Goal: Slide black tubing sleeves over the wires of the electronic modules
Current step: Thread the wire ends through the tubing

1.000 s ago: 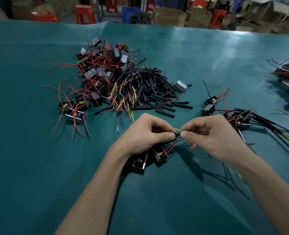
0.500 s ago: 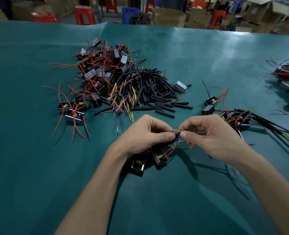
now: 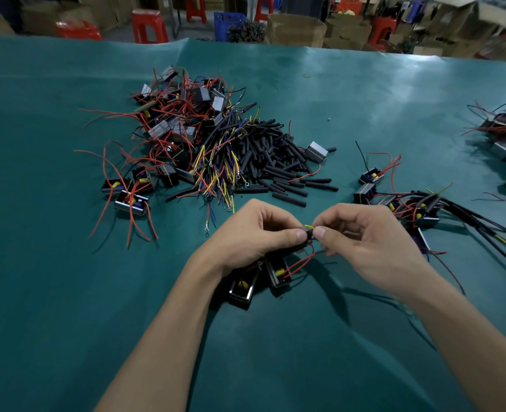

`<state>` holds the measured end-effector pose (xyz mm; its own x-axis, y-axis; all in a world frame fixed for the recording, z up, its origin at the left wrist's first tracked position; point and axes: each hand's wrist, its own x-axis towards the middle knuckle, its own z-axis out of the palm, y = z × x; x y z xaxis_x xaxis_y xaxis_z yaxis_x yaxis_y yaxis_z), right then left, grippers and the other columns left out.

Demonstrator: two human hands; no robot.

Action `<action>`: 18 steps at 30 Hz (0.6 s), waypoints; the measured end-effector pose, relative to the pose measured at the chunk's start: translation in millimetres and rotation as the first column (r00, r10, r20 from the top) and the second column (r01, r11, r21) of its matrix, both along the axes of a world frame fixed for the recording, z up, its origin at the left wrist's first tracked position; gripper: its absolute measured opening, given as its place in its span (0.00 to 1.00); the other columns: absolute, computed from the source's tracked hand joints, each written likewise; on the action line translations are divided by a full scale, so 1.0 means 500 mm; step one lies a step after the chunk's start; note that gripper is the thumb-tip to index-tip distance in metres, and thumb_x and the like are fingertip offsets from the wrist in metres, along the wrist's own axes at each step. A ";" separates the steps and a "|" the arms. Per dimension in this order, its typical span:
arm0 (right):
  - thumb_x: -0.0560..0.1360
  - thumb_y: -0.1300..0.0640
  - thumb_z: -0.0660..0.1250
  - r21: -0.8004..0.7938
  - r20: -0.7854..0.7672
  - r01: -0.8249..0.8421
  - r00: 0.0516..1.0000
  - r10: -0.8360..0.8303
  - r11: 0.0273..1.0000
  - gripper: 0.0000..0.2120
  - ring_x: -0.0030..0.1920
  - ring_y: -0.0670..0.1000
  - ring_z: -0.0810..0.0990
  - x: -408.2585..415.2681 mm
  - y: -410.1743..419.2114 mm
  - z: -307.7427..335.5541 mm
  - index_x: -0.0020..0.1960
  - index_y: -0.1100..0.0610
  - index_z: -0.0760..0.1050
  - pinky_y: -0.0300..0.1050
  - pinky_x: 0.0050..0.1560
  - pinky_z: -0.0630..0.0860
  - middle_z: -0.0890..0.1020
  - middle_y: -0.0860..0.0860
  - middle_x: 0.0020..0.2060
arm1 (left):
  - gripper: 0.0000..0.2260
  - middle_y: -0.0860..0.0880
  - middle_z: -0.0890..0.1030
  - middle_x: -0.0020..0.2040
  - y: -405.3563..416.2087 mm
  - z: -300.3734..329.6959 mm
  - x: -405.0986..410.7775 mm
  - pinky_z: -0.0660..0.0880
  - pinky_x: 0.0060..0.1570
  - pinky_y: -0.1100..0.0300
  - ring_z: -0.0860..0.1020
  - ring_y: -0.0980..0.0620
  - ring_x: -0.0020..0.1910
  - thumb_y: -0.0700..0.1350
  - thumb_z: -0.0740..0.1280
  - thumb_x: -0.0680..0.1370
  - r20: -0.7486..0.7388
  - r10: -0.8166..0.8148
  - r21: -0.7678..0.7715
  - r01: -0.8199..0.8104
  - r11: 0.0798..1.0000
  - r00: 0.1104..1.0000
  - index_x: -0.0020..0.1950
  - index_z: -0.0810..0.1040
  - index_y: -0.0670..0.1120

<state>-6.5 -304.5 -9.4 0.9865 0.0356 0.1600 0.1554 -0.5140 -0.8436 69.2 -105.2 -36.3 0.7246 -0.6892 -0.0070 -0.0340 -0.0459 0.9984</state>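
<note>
A big green table (image 3: 67, 292) holds a heap of little boxes with red wires (image 3: 168, 135) at eleven o'clock. Short black tubes (image 3: 278, 162) lie just beside it. More wired boxes (image 3: 406, 203) sit at two o'clock.

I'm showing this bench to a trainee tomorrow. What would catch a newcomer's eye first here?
Two hands meet at the centre: the left hand and right hand pinch a black sleeve with a yellow wire tip poking out. Behind them, left of centre on the teal table, sprawls a tangled pile of modules with red wires, beside a heap of black sleeves.
</note>
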 end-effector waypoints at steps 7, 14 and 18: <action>0.77 0.65 0.73 0.141 -0.050 -0.005 0.999 0.013 0.990 0.10 0.33 0.47 0.79 -0.004 -0.002 -0.006 0.43 0.51 0.84 0.40 0.39 0.78 0.82 0.51 0.32 | 0.05 0.47 0.82 0.37 -0.001 0.002 -0.002 0.72 0.37 0.66 0.76 0.55 0.36 0.37 0.72 0.77 -0.022 -0.009 -0.016 0.009 1.000 1.000 0.48 0.85 0.35; 0.67 0.57 0.77 0.232 -0.036 -0.088 0.994 0.100 0.969 0.05 0.35 0.47 0.82 -0.006 -0.007 0.012 0.43 0.51 0.88 0.37 0.40 0.79 0.87 0.54 0.35 | 0.05 0.43 0.82 0.39 -0.001 0.006 -0.007 0.72 0.39 0.61 0.76 0.50 0.39 0.37 0.72 0.78 -0.020 -0.069 0.014 0.069 0.997 0.997 0.49 0.85 0.35; 0.66 0.62 0.77 0.300 -0.063 -0.125 0.987 0.151 0.946 0.05 0.32 0.50 0.81 -0.001 -0.015 0.012 0.42 0.59 0.87 0.37 0.37 0.78 0.84 0.54 0.34 | 0.04 0.47 0.82 0.37 -0.003 0.007 -0.008 0.72 0.38 0.66 0.76 0.55 0.36 0.35 0.71 0.78 -0.025 -0.087 0.005 0.087 0.996 0.996 0.49 0.84 0.35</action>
<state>-6.8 -311.8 -3.7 0.9855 0.1361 0.1011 0.1296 -0.2200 -0.9669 65.4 -107.0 -32.9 0.6616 -0.7493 -0.0287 -0.0129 -0.0497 0.9987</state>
